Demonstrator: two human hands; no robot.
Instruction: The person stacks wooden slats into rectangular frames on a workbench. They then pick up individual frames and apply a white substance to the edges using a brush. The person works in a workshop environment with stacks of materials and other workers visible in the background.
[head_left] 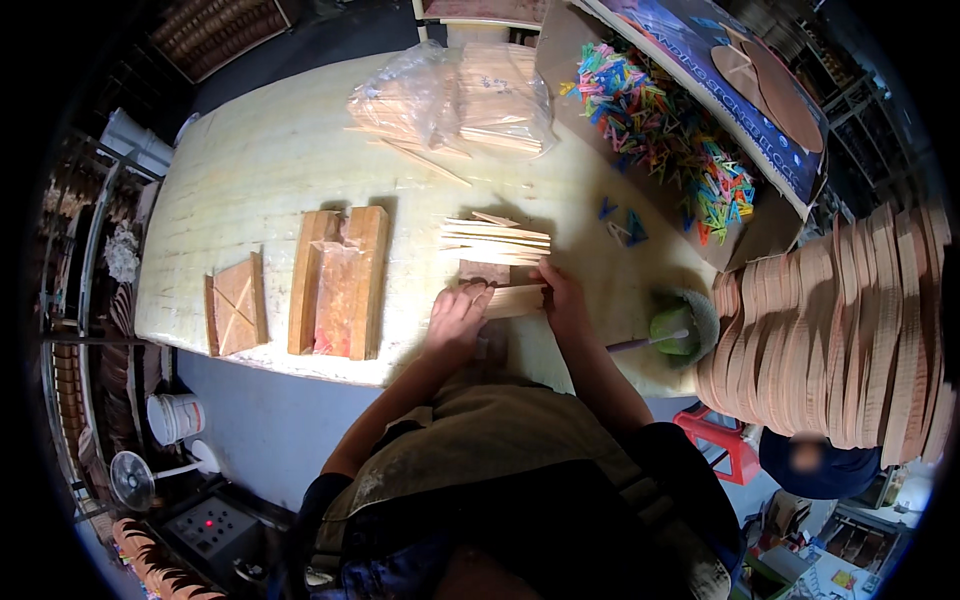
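Note:
Between my two hands is a flat bundle of thin pale wooden strips point(514, 302), close to the table's near edge. My left hand point(458, 312) closes on its left end, fingers curled over the top. At the other end, my right hand point(562, 298) grips the bundle with thumb and fingers. Just beyond lies a loose pile of similar wooden strips point(497, 240), pointing left and right. A small brown wooden block point(484, 272) shows between pile and bundle. The bundle's underside is hidden.
Left on the table point(230, 150) stand a wooden channel jig point(337, 290) and a smaller wooden tray point(237, 303). Bagged strips point(500, 85) lie at the back. Right are a box of coloured clips point(665, 140), a green glue pot point(675, 328) and stacked curved wooden pieces point(830, 330).

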